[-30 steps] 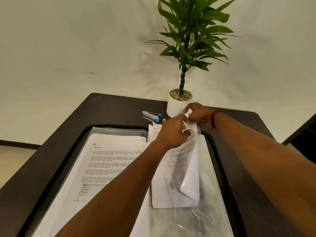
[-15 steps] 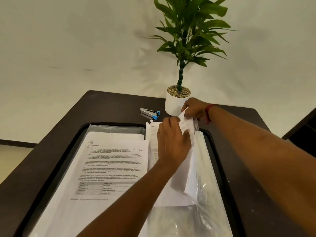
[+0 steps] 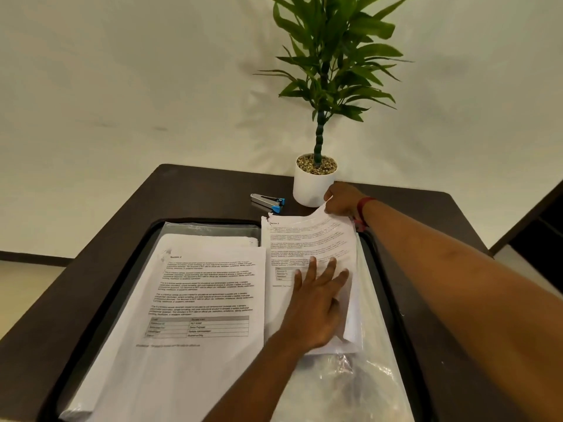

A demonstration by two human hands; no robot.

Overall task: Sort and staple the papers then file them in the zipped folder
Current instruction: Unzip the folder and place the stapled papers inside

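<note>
On the clear folder (image 3: 365, 385), right side of the tray (image 3: 387, 293): paper stack (image 3: 307, 245), long axis running away from the person, heading at the far end. Left hand (image 3: 316, 303) flat, fingers spread, pressing it; right hand (image 3: 342, 197) pinching its far corner. Stapler (image 3: 268, 201) beyond.

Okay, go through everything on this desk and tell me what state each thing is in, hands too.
Left hand: flat, fingers straight, pressing on the right pile.
Right hand: pinching the right pile's far corner, which curls up.
Right pile: face up on the clear folder.
Left pile: flat, face up, untouched.
Clear folder: flat under the papers; zip not visible.
Stapler: closed, lying on the table, untouched.
Plant pot: upright.
</note>
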